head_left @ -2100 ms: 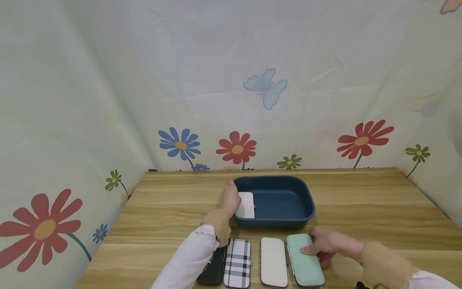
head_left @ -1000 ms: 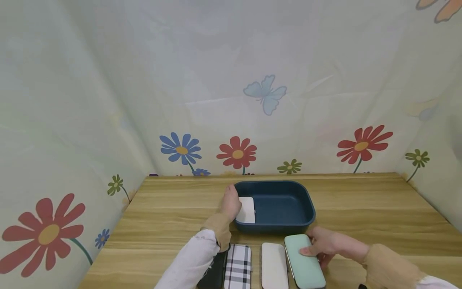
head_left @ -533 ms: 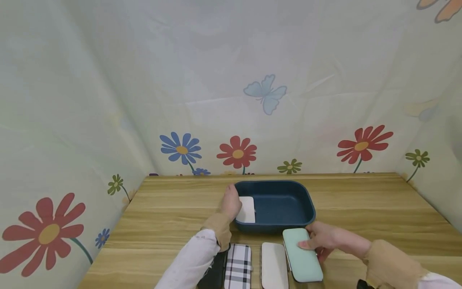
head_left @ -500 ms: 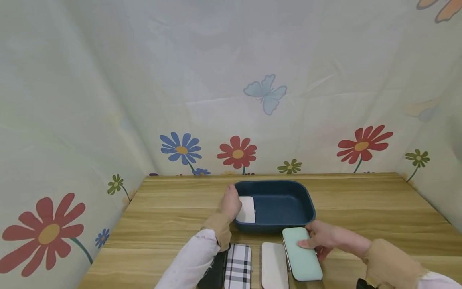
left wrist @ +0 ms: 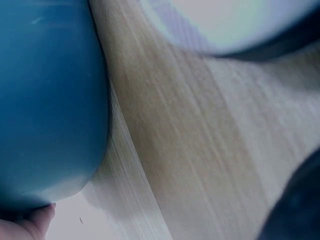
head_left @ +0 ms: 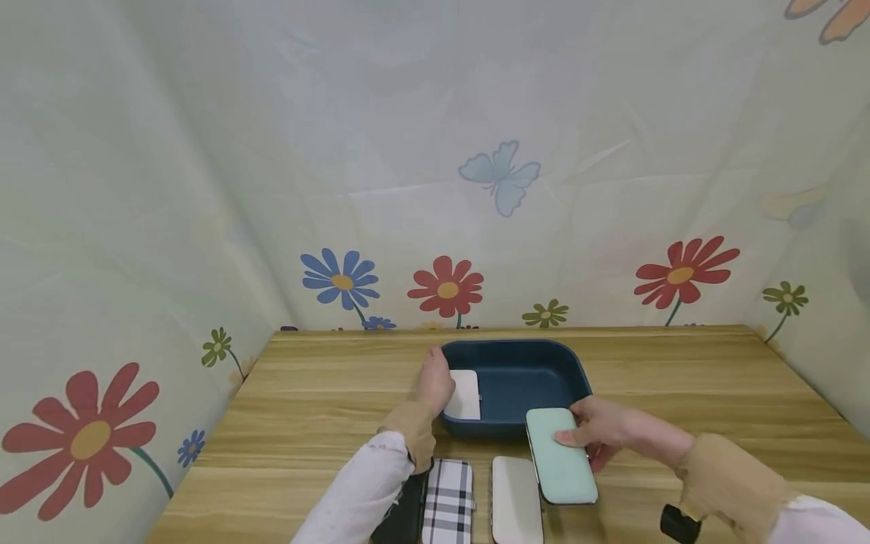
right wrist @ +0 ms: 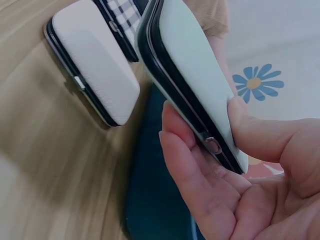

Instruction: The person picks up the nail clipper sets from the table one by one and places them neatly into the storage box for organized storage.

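Note:
My right hand [head_left: 601,427] grips a mint-green clasp case [head_left: 560,461], thumb on its top face and fingers underneath. In the right wrist view the case [right wrist: 195,65] shows a dark rim and small metal clasp, held above the table. In the head view it overlaps the front right corner of a dark blue bin [head_left: 530,432]. My left hand [head_left: 435,384] holds the bin's left rim; its fingertips [left wrist: 46,212] show at the bin's edge in the left wrist view. Inside the bin, at the left, lies a white case [head_left: 465,395], partly hidden by that hand.
A cream case [head_left: 518,499], a plaid case [head_left: 447,499] and a black case [head_left: 408,510] lie side by side in front of the bin. My left forearm partly covers the black one. Behind the wooden table [head_left: 326,378] hangs a flowered cloth [head_left: 394,196].
My right hand has lifted the mint-green case and moved it forward and slightly left, toward the bin. The left hand, the bin and the other cases have stayed in place.

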{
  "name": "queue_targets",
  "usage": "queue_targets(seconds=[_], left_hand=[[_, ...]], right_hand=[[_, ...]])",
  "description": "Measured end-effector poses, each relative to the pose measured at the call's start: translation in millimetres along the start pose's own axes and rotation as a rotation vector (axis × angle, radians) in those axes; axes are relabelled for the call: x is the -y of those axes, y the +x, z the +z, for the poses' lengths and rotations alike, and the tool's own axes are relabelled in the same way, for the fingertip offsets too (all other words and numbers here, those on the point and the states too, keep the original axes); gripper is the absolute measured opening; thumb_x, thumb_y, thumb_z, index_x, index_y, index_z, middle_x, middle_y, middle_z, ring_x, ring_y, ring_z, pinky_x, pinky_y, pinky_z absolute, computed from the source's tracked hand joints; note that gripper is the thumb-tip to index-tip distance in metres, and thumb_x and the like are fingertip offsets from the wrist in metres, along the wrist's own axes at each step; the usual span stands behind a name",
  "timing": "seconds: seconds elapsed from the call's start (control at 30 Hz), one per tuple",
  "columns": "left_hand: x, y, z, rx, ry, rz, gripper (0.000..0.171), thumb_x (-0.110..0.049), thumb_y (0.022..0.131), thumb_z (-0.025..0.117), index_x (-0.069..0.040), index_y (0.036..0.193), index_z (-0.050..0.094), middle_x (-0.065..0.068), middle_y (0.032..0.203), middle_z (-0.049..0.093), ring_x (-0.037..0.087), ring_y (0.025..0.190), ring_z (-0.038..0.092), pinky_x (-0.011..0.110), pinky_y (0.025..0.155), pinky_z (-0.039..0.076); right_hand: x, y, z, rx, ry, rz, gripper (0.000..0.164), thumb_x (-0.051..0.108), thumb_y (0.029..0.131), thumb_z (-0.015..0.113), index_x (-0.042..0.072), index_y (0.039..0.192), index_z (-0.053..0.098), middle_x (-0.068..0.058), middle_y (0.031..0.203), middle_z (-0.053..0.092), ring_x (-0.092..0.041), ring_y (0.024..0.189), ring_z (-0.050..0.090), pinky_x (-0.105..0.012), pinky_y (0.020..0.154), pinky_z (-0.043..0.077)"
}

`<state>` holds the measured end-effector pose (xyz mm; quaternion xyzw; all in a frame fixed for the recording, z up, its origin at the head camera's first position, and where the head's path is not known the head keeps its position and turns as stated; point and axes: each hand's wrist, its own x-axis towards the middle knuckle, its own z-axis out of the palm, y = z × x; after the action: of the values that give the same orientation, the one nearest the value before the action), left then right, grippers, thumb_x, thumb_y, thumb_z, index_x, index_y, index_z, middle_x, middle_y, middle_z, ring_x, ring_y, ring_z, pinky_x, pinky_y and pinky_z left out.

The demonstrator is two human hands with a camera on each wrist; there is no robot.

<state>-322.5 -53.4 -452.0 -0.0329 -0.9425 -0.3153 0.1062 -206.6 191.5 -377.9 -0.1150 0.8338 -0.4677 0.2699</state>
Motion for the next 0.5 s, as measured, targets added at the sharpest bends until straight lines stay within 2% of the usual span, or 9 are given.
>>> queue_targets(seconds=[0.27,0.5], left_hand=[[-0.9,-0.1,-0.8,0.007,-0.008,-0.013,0.045,0.014,0.078,0.057,0.012,0.12,0.04,0.026,0.116,0.047,0.031,0.104,0.051,0.036,0.089,0.04],[-0.5,-0.1,1.2,0.002,-0.008,-0.014,0.046,0.014,0.077,0.057,0.011,0.119,0.04,0.026,0.117,0.047,0.031,0.103,0.052,0.037,0.088,0.041]], right_hand=[[10,4,-7,-0.035,-0.04,-0.006,0.029,0.021,0.086,0.062,-0.004,0.089,0.049,-0.008,0.068,0.057,-0.02,0.056,0.057,-0.035,0.054,0.052],[15,6,-11,-0.049,-0.026,0.0,0.032,0.023,0.085,0.062,-0.005,0.092,0.049,-0.009,0.07,0.056,-0.021,0.059,0.057,-0.037,0.056,0.052]])
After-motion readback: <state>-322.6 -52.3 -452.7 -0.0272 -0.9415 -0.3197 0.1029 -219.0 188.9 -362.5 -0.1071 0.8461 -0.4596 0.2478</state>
